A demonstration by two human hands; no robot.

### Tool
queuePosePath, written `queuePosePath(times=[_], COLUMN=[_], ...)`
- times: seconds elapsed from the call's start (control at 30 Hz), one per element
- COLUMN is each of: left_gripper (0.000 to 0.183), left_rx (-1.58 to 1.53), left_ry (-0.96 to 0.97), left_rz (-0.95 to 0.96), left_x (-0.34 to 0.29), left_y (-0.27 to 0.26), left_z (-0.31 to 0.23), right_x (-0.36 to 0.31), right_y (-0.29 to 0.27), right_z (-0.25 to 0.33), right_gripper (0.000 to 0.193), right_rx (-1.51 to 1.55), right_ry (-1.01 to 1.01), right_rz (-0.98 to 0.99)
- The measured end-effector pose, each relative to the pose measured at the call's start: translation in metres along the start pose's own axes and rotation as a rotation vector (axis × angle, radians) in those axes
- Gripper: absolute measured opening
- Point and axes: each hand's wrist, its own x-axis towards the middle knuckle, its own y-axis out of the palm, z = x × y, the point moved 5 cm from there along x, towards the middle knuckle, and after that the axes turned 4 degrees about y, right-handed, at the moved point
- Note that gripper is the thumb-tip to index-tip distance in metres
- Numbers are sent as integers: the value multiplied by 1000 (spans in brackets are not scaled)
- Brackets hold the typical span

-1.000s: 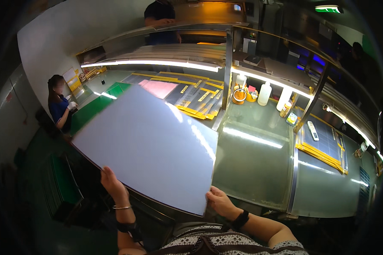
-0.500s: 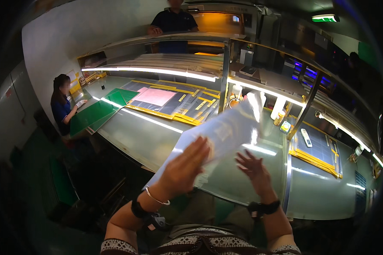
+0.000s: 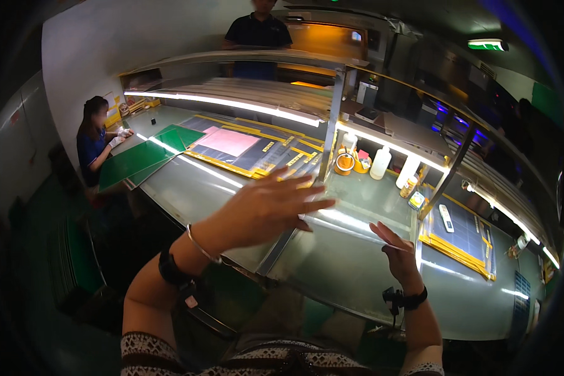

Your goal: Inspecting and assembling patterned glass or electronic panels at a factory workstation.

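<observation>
My left hand [image 3: 266,210] is raised over the front of the glass-like worktop [image 3: 351,269], its fingers stretched out and spread. To its right, my right hand [image 3: 402,258] is held up with its fingers close together above the thumb. A thin pale edge, apparently the clear plastic sheet [image 3: 396,247] seen edge-on, shows at the right fingers. How far the sheet reaches toward my left hand is hard to make out. I wear a bangle [image 3: 200,244] on the left wrist and dark bands on both wrists.
Beyond my hands stand a white bottle [image 3: 380,163] and an orange tape roll [image 3: 344,162]. Yellow-taped dark panels [image 3: 460,232] lie at right, one bearing a white remote [image 3: 446,218]. Green boards [image 3: 141,160] lie at left near a seated person [image 3: 94,147]. Another person [image 3: 257,31] stands behind the lit shelf.
The sheet was broad and tilted in front of my left hand; now only a thin edge shows. My left hand spread its fingers, and my right hand moved rightward and closed its fingers.
</observation>
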Motion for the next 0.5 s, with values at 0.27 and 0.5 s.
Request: queuePosePath(times=[0.27, 0.5], left_gripper=[38, 79], left_rx=[-22, -912], left_ry=[-468, -1236], left_rz=[-1323, -860], left_x=[-104, -169], left_y=[-20, 188], left_z=[121, 259], right_x=[-3, -9], right_y=[-22, -24], right_z=[-62, -118], right_gripper=[25, 26], right_rx=[-160, 259], right_ry=[45, 314], right_rz=[-299, -375])
